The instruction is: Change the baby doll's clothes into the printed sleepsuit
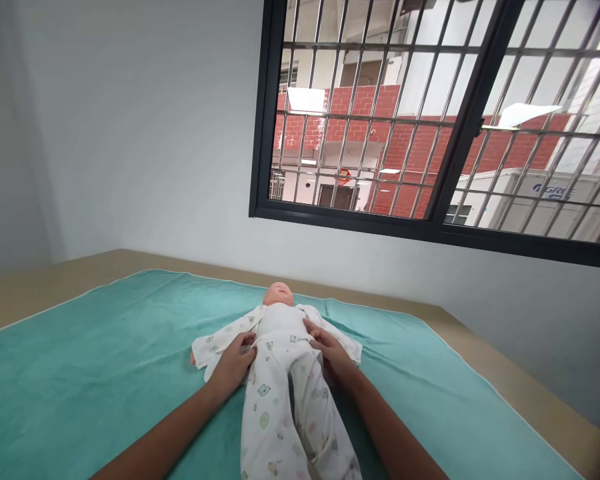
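A baby doll (279, 294) lies on its back, head away from me, in a white top (280, 319) with an open printed jacket (230, 335) spread at both sides. Printed white baby trousers (270, 407) cover its lower body, the waistband at the belly. My left hand (237, 363) grips the waistband on the left side, thumb and fingers bent against the cloth. On the opposite side my right hand (333, 353) holds the waistband, its upper fingers lying over the front edge. The fingertips under the cloth are partly hidden.
A green cloth (130, 347) is spread under the doll on a tan surface (90, 270). Behind it rises a pale wall (155, 133) with a dark-framed window (347, 225). Metal bars (365, 117) stand outside the glass.
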A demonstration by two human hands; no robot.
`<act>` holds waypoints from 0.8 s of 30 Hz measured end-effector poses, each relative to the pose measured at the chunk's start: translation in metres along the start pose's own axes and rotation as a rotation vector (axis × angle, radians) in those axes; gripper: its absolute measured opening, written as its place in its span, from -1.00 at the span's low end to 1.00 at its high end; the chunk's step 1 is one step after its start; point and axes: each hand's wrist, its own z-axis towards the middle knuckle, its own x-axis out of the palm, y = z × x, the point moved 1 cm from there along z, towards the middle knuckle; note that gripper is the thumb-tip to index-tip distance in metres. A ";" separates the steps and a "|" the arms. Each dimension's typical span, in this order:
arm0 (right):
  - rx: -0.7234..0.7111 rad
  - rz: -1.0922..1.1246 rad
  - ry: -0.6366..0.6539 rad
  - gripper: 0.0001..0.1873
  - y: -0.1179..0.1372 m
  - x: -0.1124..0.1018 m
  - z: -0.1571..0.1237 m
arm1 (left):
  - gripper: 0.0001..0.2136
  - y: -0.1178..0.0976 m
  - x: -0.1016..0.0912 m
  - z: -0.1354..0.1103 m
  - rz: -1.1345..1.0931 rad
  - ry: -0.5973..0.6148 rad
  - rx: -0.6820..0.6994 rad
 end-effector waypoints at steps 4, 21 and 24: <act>-0.013 -0.096 0.107 -0.69 0.011 -0.005 -0.001 | -0.67 0.002 -0.001 0.004 -0.114 0.015 -0.031; -0.033 -0.436 -0.393 -0.64 -0.026 0.004 0.025 | -0.86 0.004 0.006 0.005 -0.354 0.103 -0.040; -0.023 -0.432 -0.345 -0.63 -0.028 0.005 0.022 | -0.94 0.003 0.005 0.005 -0.252 0.037 0.056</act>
